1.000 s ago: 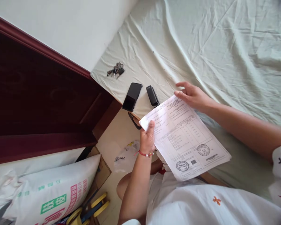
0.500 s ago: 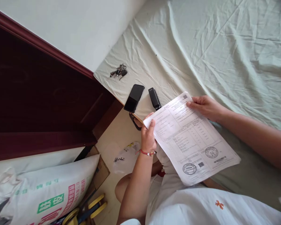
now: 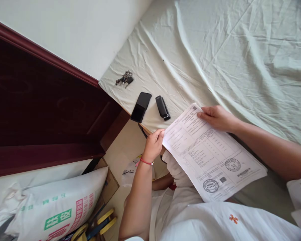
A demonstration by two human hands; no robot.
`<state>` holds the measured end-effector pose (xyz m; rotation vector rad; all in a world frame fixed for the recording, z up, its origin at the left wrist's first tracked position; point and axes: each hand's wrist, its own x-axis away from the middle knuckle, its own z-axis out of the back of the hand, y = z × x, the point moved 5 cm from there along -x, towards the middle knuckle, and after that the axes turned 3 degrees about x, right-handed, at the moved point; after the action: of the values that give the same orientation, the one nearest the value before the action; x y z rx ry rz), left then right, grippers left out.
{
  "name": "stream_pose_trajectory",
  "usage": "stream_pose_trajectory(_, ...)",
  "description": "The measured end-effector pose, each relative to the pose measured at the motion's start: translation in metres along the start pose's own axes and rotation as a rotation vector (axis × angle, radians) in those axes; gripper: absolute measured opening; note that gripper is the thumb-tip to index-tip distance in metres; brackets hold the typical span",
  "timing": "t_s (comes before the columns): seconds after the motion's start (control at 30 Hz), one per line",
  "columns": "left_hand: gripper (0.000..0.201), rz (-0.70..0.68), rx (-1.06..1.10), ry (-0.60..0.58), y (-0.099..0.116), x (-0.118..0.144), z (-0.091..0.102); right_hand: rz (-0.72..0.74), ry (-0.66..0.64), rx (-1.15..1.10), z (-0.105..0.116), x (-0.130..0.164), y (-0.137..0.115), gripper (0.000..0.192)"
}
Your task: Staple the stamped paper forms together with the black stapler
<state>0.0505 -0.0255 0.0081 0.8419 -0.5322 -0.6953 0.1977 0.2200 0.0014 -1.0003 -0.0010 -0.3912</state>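
Observation:
A printed sheet of paper (image 3: 210, 154) with tables and two round stamps lies slanted over the near edge of the bed. My left hand (image 3: 154, 144), with a red bracelet at the wrist, pinches the sheet's left corner. My right hand (image 3: 217, 117) presses on its top edge, fingers over the print. Just beyond the paper, a black stapler (image 3: 162, 107) and a black phone (image 3: 140, 107) lie on the pale green bedsheet (image 3: 228, 57). A bunch of keys (image 3: 124, 78) sits near the bed's corner.
A dark red wooden headboard (image 3: 40, 110) stands at the left, with a white wall behind it. On the floor at lower left are a large printed white sack (image 3: 50, 207), a cardboard box, a plastic bag (image 3: 130, 169) and a yellow-handled tool (image 3: 95, 227).
My right hand moved from above the sheet onto its top edge. My left hand shifted from gripping over the corner to pinching it at the side, and the paper settled lower onto the bed.

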Motion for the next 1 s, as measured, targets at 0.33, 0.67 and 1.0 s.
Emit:
stream_pose_trajectory(0.33, 0.044, -0.332, -0.392, 0.105, 0.038, -0.006, -0.018, 0.039, -0.047, 0.003, 0.007, 0.003, -0.008, 0.046)
stream_pose_trajectory(0.67, 0.044, -0.270, -0.320, 0.049, 0.042, -0.015, -0.044, 0.082, -0.061, -0.023, 0.005, 0.004, -0.006, 0.054)
stream_pose_trajectory(1.0, 0.036, -0.239, -0.268, 0.117, 0.048, -0.012, -0.040, 0.085, -0.063, -0.039, 0.002, 0.003, -0.005, 0.057)
